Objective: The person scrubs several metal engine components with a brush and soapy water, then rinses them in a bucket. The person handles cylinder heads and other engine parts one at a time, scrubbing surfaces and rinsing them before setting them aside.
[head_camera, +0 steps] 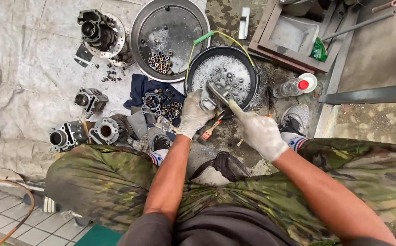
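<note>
My left hand (pixel 192 114), in a dirty white glove, grips a grey metal engine part (pixel 210 95) over the near rim of a black bucket (pixel 252 68) filled with foamy liquid. My right hand (pixel 258 130), also gloved, holds a brush with a red-and-wood handle (pixel 210 130) against the part's underside, with a finger stretched toward the part. Both hands sit between my knees, which are in camouflage trousers.
A large round metal pan (pixel 170 50) with small tubes lies behind the bucket. Several engine cylinders (pixel 109 130) and small parts rest on a grey tarp at left, some on a blue cloth (pixel 139 89). A clear bottle with red cap (pixel 291 86) lies at right, by a wooden frame (pixel 293 54).
</note>
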